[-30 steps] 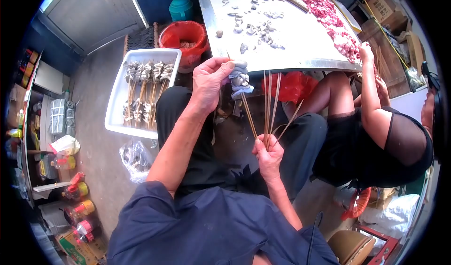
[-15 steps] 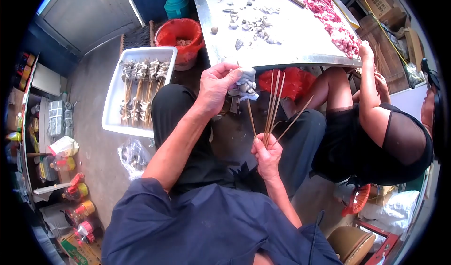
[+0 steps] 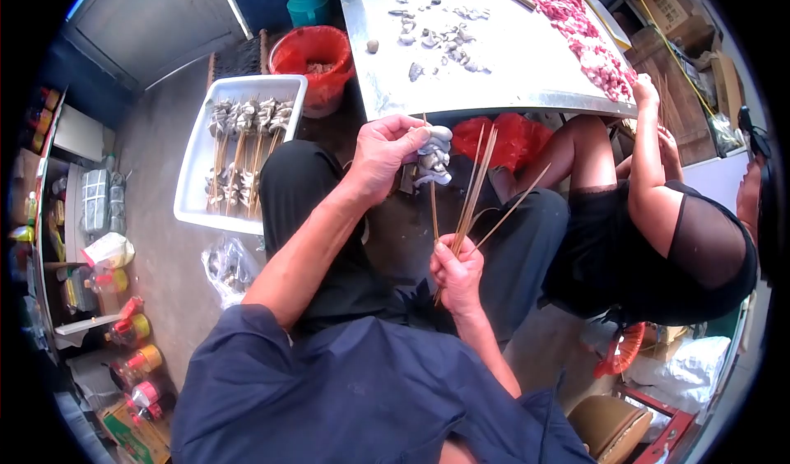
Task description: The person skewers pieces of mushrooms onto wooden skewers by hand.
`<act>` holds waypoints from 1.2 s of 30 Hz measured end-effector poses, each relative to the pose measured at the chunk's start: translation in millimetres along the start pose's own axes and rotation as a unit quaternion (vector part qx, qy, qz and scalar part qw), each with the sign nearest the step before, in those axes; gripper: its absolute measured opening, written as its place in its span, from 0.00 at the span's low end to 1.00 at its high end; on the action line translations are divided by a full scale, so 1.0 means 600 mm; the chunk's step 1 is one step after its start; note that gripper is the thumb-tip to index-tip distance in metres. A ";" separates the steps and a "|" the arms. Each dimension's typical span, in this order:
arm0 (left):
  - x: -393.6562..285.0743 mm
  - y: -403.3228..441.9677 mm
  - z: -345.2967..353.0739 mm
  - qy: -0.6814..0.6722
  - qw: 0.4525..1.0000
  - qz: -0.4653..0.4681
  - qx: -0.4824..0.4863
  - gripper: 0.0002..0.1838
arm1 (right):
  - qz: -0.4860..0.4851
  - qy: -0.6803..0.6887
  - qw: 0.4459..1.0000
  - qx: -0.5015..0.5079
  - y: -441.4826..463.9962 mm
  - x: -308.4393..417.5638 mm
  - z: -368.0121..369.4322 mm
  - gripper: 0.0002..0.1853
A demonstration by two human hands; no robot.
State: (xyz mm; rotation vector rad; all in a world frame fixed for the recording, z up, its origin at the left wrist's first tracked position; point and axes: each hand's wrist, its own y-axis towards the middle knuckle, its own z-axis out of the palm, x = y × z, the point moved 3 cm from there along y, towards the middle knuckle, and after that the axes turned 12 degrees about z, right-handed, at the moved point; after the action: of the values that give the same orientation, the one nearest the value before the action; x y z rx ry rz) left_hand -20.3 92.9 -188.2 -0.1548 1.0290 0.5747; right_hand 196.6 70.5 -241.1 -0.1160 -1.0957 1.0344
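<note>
My left hand (image 3: 385, 158) is closed, thumb and fingers pinching soft grey-white food pieces (image 3: 434, 164) at the upper end of a wooden skewer (image 3: 434, 209). I cannot tell whether the pieces are mushroom or offal. Below it, my right hand (image 3: 458, 273) is closed around that skewer's lower part and a bundle of bare wooden skewers (image 3: 473, 188). One of them slants out to the right. Loose grey pieces (image 3: 453, 44) lie scattered on the white table (image 3: 510, 81) ahead.
To the left stands a white tray (image 3: 183, 188) of loaded skewers. Behind it is a red-lined bucket (image 3: 333, 85). Pink-red diced meat (image 3: 576, 28) is heaped along the table's right side, beside a seated person (image 3: 658, 234). A plastic bag (image 3: 229, 268) lies on the floor.
My right hand has moved slightly left and down with the skewers. My left hand still pinches the food pieces, now slightly lower. The view has shifted a little.
</note>
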 end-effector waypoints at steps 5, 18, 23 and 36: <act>0.004 -0.001 0.003 0.025 1.000 -0.005 -0.011 0.08 | -0.212 -0.207 0.940 -0.172 -0.007 -0.004 0.007 0.03; 0.024 -0.011 -0.005 -0.013 0.999 -0.046 0.014 0.08 | 0.026 0.077 0.996 0.021 -0.004 0.002 0.012 0.03; 0.017 -0.011 -0.006 -0.007 1.000 -0.025 -0.014 0.08 | -0.040 -0.044 0.997 -0.048 0.007 0.018 0.008 0.03; 0.019 -0.014 0.000 0.007 0.999 -0.028 -0.036 0.09 | -0.217 -0.280 0.922 -0.157 0.031 0.047 0.046 0.08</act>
State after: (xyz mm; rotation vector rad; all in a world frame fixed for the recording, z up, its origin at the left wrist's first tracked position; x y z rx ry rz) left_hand -11.7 90.2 -198.9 -0.2502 1.0152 0.5598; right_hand 165.3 90.8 -218.5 0.1747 -1.7137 0.4863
